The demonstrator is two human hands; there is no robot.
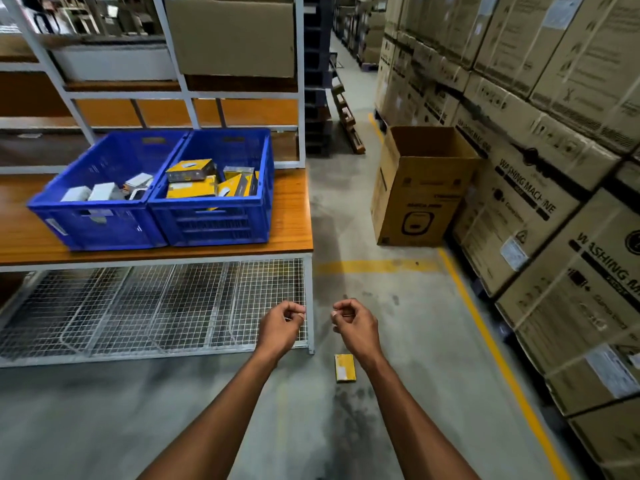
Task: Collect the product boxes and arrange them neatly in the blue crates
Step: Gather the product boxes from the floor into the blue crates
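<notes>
Two blue crates stand side by side on the wooden table. The left crate (83, 223) holds several white boxes (102, 192). The right crate (214, 223) holds several yellow boxes (192, 187), lying loosely at mixed angles. One small yellow box (345, 367) lies flat on the concrete floor, just below and between my hands. My left hand (282, 325) and my right hand (351, 322) hang in front of me with the fingers curled in, and neither holds anything.
The wooden table (291, 216) has a wire mesh shelf (156, 306) beneath it and metal racking behind. An open tall cardboard carton (415, 188) stands on the floor to the right. Stacked washing machine cartons (554, 202) line the right wall beside a yellow floor line (485, 334).
</notes>
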